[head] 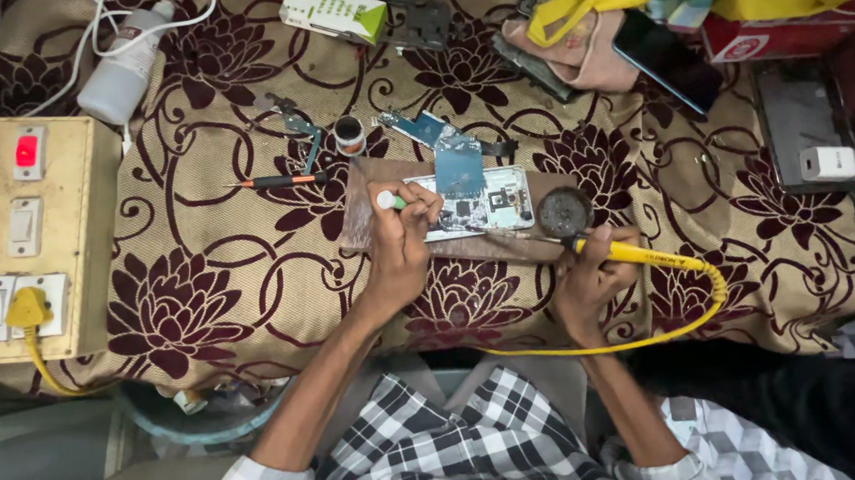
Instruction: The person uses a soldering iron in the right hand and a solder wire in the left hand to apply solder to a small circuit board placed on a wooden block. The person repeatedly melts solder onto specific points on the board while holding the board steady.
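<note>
Fingers of the right hand (591,284) are wrapped around the yellow handle of a soldering iron (639,253), whose thin tip reaches left toward the opened phone (470,204). The left hand (400,242) pinches a small white-and-green tool (388,201) at the phone's left edge, fingers closed tight on it. That phone, back off and circuit board bare, lies on a brown board (365,209) on the floral cloth (209,265), just beyond both hands, with a round dark tin (563,210) touching its right end.

Risks, as I judge them: the hot tip sits close to the cloth and to the left fingers, so a slip could scorch fabric or skin. The yellow cord (655,334) loops across the near edge by the lap and could snag and jerk the iron off the board.

Left of the work, a cream switchboard (21,238) carries a red rocker switch, white switches and a yellow plug (26,310). Farther off, an orange-handled screwdriver (278,181) and blue tweezers (301,128) lie left of the phone. Farthest away: a white bottle (124,66) at far left, a white-and-green oblong carton (333,11) near the middle, a dark phone (668,61) beside pink cloth, a red box with a white label (774,37) at far right, and a white cube charger (828,162) on a dark slab.
</note>
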